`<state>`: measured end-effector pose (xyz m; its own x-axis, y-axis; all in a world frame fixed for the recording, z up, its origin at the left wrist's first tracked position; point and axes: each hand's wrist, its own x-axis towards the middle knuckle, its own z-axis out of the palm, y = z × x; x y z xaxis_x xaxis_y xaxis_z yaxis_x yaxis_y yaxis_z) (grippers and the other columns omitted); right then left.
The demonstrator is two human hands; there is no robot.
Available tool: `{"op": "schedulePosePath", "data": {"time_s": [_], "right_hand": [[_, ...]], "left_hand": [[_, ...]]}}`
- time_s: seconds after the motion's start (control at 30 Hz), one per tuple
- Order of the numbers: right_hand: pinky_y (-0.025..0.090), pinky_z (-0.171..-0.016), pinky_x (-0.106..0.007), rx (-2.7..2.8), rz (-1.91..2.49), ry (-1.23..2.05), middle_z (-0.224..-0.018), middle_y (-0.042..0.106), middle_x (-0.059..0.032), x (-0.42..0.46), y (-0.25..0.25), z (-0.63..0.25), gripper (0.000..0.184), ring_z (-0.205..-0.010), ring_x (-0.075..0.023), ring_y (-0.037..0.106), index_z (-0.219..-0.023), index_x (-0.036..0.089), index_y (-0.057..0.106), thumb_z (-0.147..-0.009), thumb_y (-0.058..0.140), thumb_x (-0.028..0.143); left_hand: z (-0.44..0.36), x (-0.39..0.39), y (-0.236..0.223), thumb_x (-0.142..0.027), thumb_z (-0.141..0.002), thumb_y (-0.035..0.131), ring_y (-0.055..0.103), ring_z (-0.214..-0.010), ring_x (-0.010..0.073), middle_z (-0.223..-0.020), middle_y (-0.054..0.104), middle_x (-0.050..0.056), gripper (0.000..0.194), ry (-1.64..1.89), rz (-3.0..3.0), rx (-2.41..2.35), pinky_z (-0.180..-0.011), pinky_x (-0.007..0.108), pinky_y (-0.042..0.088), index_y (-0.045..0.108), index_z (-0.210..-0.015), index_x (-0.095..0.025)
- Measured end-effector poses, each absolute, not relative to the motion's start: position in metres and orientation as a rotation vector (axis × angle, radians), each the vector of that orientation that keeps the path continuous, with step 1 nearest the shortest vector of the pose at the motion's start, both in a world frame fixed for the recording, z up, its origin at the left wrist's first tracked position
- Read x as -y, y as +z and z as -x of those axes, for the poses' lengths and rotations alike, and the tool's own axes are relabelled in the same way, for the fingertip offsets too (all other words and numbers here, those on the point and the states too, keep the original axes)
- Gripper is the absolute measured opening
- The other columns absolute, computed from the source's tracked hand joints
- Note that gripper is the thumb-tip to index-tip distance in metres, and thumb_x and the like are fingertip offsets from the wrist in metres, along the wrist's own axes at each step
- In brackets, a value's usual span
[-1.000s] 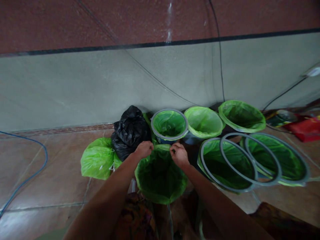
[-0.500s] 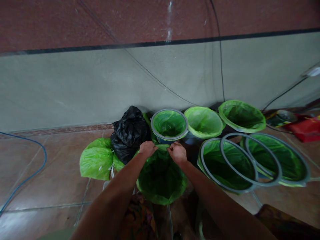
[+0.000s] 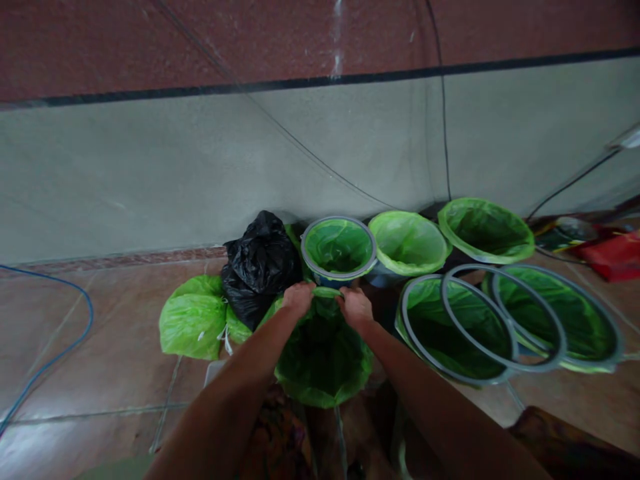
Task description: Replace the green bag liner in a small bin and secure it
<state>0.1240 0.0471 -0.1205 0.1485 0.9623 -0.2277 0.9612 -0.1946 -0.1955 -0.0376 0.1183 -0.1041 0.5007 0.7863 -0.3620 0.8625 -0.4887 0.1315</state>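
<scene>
Right in front of me stands a bin lined with a green bin liner (image 3: 325,393), its mouth facing up and its inside dark. My left hand (image 3: 299,297) pinches the liner at the far rim, a little left of the middle. On the same far edge, to the right, my right hand (image 3: 356,305) grips the liner too. A short folded strip of green plastic shows between the two hands. Just beyond them is another lined bin (image 3: 339,275) with a grey ring around its rim.
Left of my hands sit a knotted black bag (image 3: 263,257) and a green bag (image 3: 193,320). Farther right are more lined bins (image 3: 410,243) and a loose grey ring (image 3: 559,333). A blue hose (image 3: 90,313) curves over the tiled floor. Something red (image 3: 613,257) lies far right.
Both hands keep hold of the liner's far edge, and the left has shifted slightly right. The green strip between them looks more folded over. The view has barely moved.
</scene>
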Motion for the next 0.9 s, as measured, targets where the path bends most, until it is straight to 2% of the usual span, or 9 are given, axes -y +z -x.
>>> {"op": "schedulePosePath", "data": {"time_s": [0.13, 0.23, 0.37, 0.47, 0.6, 0.73, 0.8, 0.9], "right_hand": [[0.041, -0.074, -0.027, 1.971, 2.332, 0.571, -0.104, 0.066, -0.0124, -0.048, -0.129, -0.123, 0.026, -0.093, -0.0195, 0.061, -0.107, 0.015, 0.057, -0.095, 0.04, 0.031], [0.041, -0.072, -0.028, 1.912, 2.327, 0.658, -0.1, 0.068, -0.0127, -0.047, -0.132, -0.126, 0.024, -0.087, -0.0194, 0.064, -0.104, 0.014, 0.058, -0.095, 0.041, 0.029], [0.041, -0.071, -0.028, 1.717, 2.429, 0.594, -0.097, 0.069, -0.0121, -0.034, -0.134, -0.135, 0.022, -0.088, -0.0208, 0.064, -0.098, 0.015, 0.06, -0.093, 0.045, 0.031], [0.041, -0.071, -0.028, 1.512, 2.52, 0.541, -0.096, 0.069, -0.0128, -0.013, -0.137, -0.138, 0.024, -0.088, -0.021, 0.065, -0.096, 0.015, 0.06, -0.094, 0.043, 0.031], [0.042, -0.071, -0.03, 1.224, 2.539, 0.523, -0.097, 0.068, -0.0147, 0.017, -0.142, -0.13, 0.03, -0.089, -0.0239, 0.064, -0.105, 0.013, 0.06, -0.094, 0.04, 0.033], [0.041, -0.082, -0.036, 1.132, 2.454, 0.309, -0.11, 0.063, -0.0199, 0.028, -0.138, -0.124, 0.045, -0.102, -0.0291, 0.058, -0.121, 0.008, 0.053, -0.09, 0.046, 0.04], [0.039, -0.087, -0.038, 1.203, 2.346, 0.199, -0.114, 0.061, -0.0186, 0.019, -0.131, -0.124, 0.043, -0.106, -0.0292, 0.054, -0.119, 0.011, 0.055, -0.089, 0.046, 0.041], [0.037, -0.091, -0.036, 1.379, 2.125, 0.215, -0.107, 0.065, -0.0126, -0.01, -0.121, -0.127, 0.033, -0.102, -0.0248, 0.054, -0.106, 0.015, 0.063, -0.092, 0.04, 0.035]], "left_hand": [[0.031, -0.117, -0.107, -0.025, -0.087, 0.047, 0.063, -0.103, 0.0235, -0.109, 0.064, 0.011, 0.028, -0.383, -2.415, -1.437, -0.084, 0.033, 0.049, 0.056, -0.113, -0.019], [0.031, -0.117, -0.103, -0.027, -0.084, 0.051, 0.061, -0.105, 0.0249, -0.113, 0.063, 0.011, 0.031, -0.374, -2.392, -1.461, -0.088, 0.038, 0.047, 0.055, -0.115, -0.02], [0.05, -0.123, -0.093, -0.032, -0.071, 0.066, 0.052, -0.119, 0.0274, -0.132, 0.053, 0.011, 0.066, -0.247, -2.303, -1.483, -0.097, 0.043, 0.042, 0.042, -0.133, -0.023], [0.066, -0.131, -0.089, -0.034, -0.07, 0.068, 0.048, -0.125, 0.0252, -0.139, 0.047, 0.013, 0.08, -0.121, -2.192, -1.511, -0.102, 0.036, 0.04, 0.034, -0.14, -0.019], [0.073, -0.133, -0.092, -0.033, -0.077, 0.061, 0.051, -0.123, 0.0208, -0.139, 0.049, 0.015, 0.071, -0.029, -2.134, -1.466, -0.103, 0.027, 0.039, 0.036, -0.139, -0.01], [0.063, -0.126, -0.096, -0.032, -0.079, 0.059, 0.055, -0.118, 0.0214, -0.132, 0.055, 0.012, 0.06, -0.033, -2.24, -1.407, -0.1, 0.03, 0.042, 0.044, -0.134, -0.015], [0.056, -0.123, -0.097, -0.031, -0.079, 0.058, 0.055, -0.117, 0.0209, -0.13, 0.057, 0.009, 0.055, -0.029, -2.307, -1.371, -0.1, 0.031, 0.042, 0.047, -0.131, -0.017], [0.046, -0.122, -0.096, -0.028, -0.084, 0.053, 0.055, -0.116, 0.0185, -0.128, 0.059, 0.006, 0.046, 0.015, -2.337, -1.345, -0.1, 0.031, 0.041, 0.049, -0.129, -0.02]]}}
